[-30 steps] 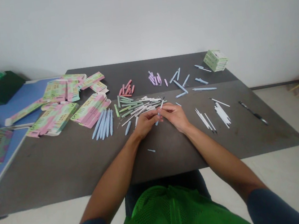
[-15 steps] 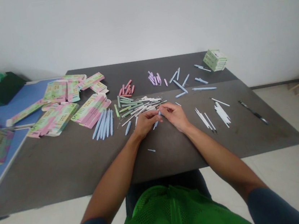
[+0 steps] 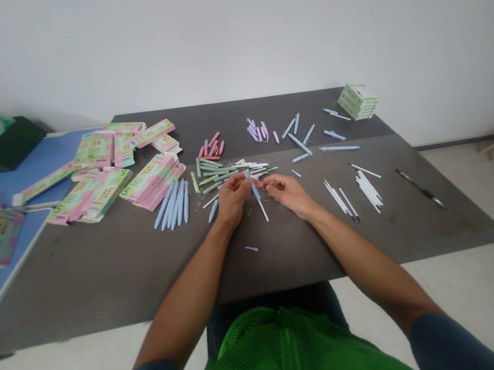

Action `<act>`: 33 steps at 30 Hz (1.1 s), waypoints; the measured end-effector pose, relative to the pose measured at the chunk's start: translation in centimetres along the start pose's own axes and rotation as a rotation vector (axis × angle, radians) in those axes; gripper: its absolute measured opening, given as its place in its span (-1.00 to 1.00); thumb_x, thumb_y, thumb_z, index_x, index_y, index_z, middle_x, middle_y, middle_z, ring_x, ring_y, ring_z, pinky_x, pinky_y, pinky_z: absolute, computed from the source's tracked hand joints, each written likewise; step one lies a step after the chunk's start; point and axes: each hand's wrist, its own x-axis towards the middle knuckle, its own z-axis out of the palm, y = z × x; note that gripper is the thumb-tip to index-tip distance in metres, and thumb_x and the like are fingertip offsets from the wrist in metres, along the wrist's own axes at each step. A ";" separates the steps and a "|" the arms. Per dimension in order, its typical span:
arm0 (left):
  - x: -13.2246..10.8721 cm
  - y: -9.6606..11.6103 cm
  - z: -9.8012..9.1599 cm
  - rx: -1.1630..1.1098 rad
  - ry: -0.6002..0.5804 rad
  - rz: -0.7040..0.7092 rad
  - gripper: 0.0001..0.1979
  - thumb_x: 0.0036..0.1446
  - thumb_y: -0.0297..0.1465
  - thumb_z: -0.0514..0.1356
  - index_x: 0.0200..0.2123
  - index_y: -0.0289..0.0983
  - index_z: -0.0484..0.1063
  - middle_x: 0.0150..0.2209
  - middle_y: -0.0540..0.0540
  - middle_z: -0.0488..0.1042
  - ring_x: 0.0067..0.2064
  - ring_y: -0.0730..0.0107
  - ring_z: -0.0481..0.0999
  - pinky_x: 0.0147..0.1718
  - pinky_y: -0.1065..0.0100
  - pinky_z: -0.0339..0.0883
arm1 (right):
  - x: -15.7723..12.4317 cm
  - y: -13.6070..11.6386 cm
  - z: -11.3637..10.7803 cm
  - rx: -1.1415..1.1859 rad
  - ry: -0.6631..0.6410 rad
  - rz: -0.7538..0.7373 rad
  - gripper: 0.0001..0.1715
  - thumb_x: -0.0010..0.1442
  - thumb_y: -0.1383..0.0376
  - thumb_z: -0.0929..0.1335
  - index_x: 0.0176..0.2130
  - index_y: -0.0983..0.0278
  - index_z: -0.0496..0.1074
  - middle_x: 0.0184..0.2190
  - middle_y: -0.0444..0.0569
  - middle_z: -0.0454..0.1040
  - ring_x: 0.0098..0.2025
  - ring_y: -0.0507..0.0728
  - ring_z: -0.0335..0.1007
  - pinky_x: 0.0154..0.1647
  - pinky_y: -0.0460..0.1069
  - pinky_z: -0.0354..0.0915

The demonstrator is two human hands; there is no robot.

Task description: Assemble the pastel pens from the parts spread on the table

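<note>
My left hand (image 3: pixel 232 199) pinches a light blue pen barrel (image 3: pixel 255 191) over the middle of the table. A white refill (image 3: pixel 263 210) sticks out of its lower end, pointing down toward me. Just right of the barrel, my right hand (image 3: pixel 290 193) has its fingers curled together; anything between its fingertips is too small to make out. Behind both hands lies a pile of green pen barrels (image 3: pixel 216 176) and white refills (image 3: pixel 251 164). A single blue barrel (image 3: pixel 213 210) is beside my left hand, and a small blue pen part (image 3: pixel 252 248) lies nearer me.
Blue barrels (image 3: pixel 172 205) lie in a row at left, near pink-and-green boxes (image 3: pixel 152 181). Red (image 3: pixel 212 147) and purple parts (image 3: pixel 258 129) sit farther back. White refills (image 3: pixel 368 190), a black pen (image 3: pixel 419 188) and a stacked box (image 3: pixel 357 101) are at right.
The blue barrel has come up in my left hand, its white refill now showing below. My right hand has drawn slightly away from it to the right.
</note>
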 end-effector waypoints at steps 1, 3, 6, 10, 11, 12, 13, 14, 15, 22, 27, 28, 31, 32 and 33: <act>0.1 0.0 0.0 -0.015 0.016 0.012 -0.59 0.04 -0.17 0.40 -0.15 -0.31 0.43 -0.23 -0.16 0.64 -0.24 0.23 0.66 -0.14 0.18 0.48 | 0.0 0.0 0.0 0.003 -0.041 -0.001 -0.72 0.15 0.17 0.40 -0.15 0.24 0.52 -0.32 -0.08 0.53 -0.34 0.06 0.36 -0.30 -0.04 0.26; 0.1 0.1 0.0 -0.049 0.053 0.029 -0.58 0.04 -0.16 0.40 -0.16 -0.29 0.39 -0.24 -0.16 0.64 -0.23 0.22 0.67 -0.14 0.18 0.49 | -0.1 0.1 0.1 -0.002 -0.131 0.001 -0.69 0.11 0.21 0.42 -0.13 0.23 0.49 -0.31 -0.09 0.54 -0.31 0.07 0.40 -0.25 -0.04 0.28; 0.2 0.3 0.1 -0.088 0.107 0.041 -0.54 0.01 -0.14 0.42 -0.18 -0.26 0.33 -0.25 -0.14 0.64 -0.22 0.19 0.68 -0.15 0.18 0.51 | -0.1 0.4 0.1 -0.065 -0.254 0.023 -0.71 0.06 0.23 0.43 -0.18 0.25 0.46 -0.43 -0.15 0.51 -0.41 0.04 0.36 -0.35 -0.07 0.24; 0.4 0.6 -0.1 -0.098 0.167 0.088 -0.52 0.01 -0.15 0.43 -0.11 -0.21 0.32 -0.28 -0.10 0.65 -0.20 0.18 0.68 -0.13 0.16 0.52 | -0.1 0.7 -0.9 -0.211 -0.298 0.058 -0.78 0.06 0.24 0.40 -0.25 0.28 0.48 -0.51 -0.17 0.47 -0.50 0.01 0.27 -0.45 -0.09 0.15; 0.5 0.6 -0.2 -0.088 0.184 0.110 -0.51 0.02 -0.15 0.42 -0.08 -0.20 0.33 -0.28 -0.09 0.65 -0.20 0.19 0.68 -0.13 0.16 0.52 | -0.1 0.6 -1.3 -0.256 -0.304 0.060 -0.79 0.07 0.25 0.39 -0.26 0.28 0.50 -0.50 -0.17 0.48 -0.50 0.01 0.27 -0.45 -0.09 0.15; 0.5 0.7 -0.3 -0.075 0.201 0.133 -0.50 0.03 -0.15 0.42 -0.05 -0.19 0.34 -0.28 -0.08 0.65 -0.21 0.21 0.68 -0.13 0.17 0.53 | -0.1 0.6 -1.8 -0.306 -0.312 0.063 -0.80 0.07 0.25 0.39 -0.27 0.29 0.52 -0.50 -0.16 0.48 -0.49 0.02 0.28 -0.45 -0.09 0.15; 0.6 0.7 -0.4 -0.062 0.219 0.157 -0.50 0.03 -0.15 0.41 -0.03 -0.19 0.35 -0.27 -0.08 0.65 -0.22 0.22 0.68 -0.13 0.18 0.53 | -0.1 0.5 -2.3 -0.355 -0.318 0.068 -0.80 0.06 0.26 0.38 -0.28 0.28 0.54 -0.50 -0.15 0.49 -0.48 0.02 0.29 -0.44 -0.09 0.15; 0.7 0.7 -0.6 -0.048 0.235 0.178 -0.50 0.04 -0.14 0.41 -0.03 -0.20 0.36 -0.27 -0.09 0.65 -0.23 0.23 0.68 -0.14 0.19 0.53 | -0.1 0.4 -2.7 -0.399 -0.319 0.076 -0.79 0.06 0.27 0.38 -0.28 0.28 0.56 -0.49 -0.14 0.50 -0.47 0.03 0.30 -0.44 -0.09 0.15; 0.7 0.7 -0.7 -0.031 0.252 0.195 -0.51 0.05 -0.14 0.40 -0.03 -0.20 0.36 -0.27 -0.09 0.65 -0.24 0.24 0.68 -0.16 0.20 0.54 | -0.1 0.3 -3.1 -0.429 -0.314 0.087 -0.78 0.06 0.28 0.37 -0.27 0.28 0.58 -0.49 -0.13 0.51 -0.46 0.03 0.32 -0.44 -0.09 0.15; 0.5 0.9 -0.6 0.186 0.244 0.250 -0.60 0.06 -0.19 0.38 -0.10 -0.26 0.45 -0.30 -0.09 0.65 -0.24 0.26 0.66 -0.15 0.21 0.52 | -0.1 -0.3 -3.7 -0.345 -0.243 0.128 -0.59 0.08 0.34 0.34 -0.05 0.28 0.53 -0.44 -0.13 0.57 -0.51 0.01 0.28 -0.51 -0.12 0.11; -0.5 1.0 -0.3 0.453 0.049 0.237 -0.72 0.04 -0.36 0.35 -0.14 -0.29 0.54 -0.16 -0.16 0.65 -0.11 0.25 0.64 -0.02 0.22 0.47 | 0.0 -0.5 -3.0 -0.240 -0.140 0.071 -0.68 0.14 0.30 0.32 -0.08 0.28 0.47 -0.41 -0.10 0.59 -0.51 0.02 0.27 -0.49 -0.12 0.14; -0.7 0.9 -0.2 0.505 0.013 0.223 -0.71 0.05 -0.39 0.34 -0.12 -0.29 0.55 -0.14 -0.16 0.65 -0.09 0.24 0.64 0.02 0.21 0.45 | 0.0 -0.5 -2.8 -0.234 -0.124 0.061 -0.70 0.15 0.30 0.32 -0.10 0.28 0.47 -0.41 -0.09 0.59 -0.50 0.02 0.27 -0.48 -0.11 0.15; -1.1 0.8 0.1 0.591 -0.055 0.184 -0.68 0.05 -0.44 0.31 -0.07 -0.29 0.53 -0.13 -0.16 0.65 -0.06 0.22 0.64 0.07 0.18 0.43 | 0.1 -0.6 -2.7 -0.209 -0.099 0.048 -0.74 0.15 0.29 0.32 -0.14 0.28 0.46 -0.42 -0.09 0.58 -0.50 0.02 0.26 -0.46 -0.10 0.15; -1.2 0.8 0.2 0.596 -0.064 0.180 -0.69 0.06 -0.45 0.30 -0.08 -0.29 0.52 -0.13 -0.16 0.65 -0.05 0.21 0.64 0.08 0.17 0.43 | 0.1 -0.6 -2.6 -0.199 -0.094 0.049 -0.75 0.15 0.29 0.32 -0.15 0.29 0.46 -0.42 -0.09 0.58 -0.51 0.02 0.26 -0.46 -0.10 0.15; -1.3 0.9 0.2 0.596 -0.070 0.182 -0.70 0.06 -0.45 0.30 -0.08 -0.29 0.52 -0.13 -0.17 0.65 -0.05 0.21 0.64 0.08 0.18 0.43 | 0.1 -0.6 -2.6 -0.190 -0.090 0.051 -0.75 0.14 0.28 0.33 -0.16 0.29 0.46 -0.42 -0.09 0.58 -0.51 0.02 0.25 -0.47 -0.10 0.14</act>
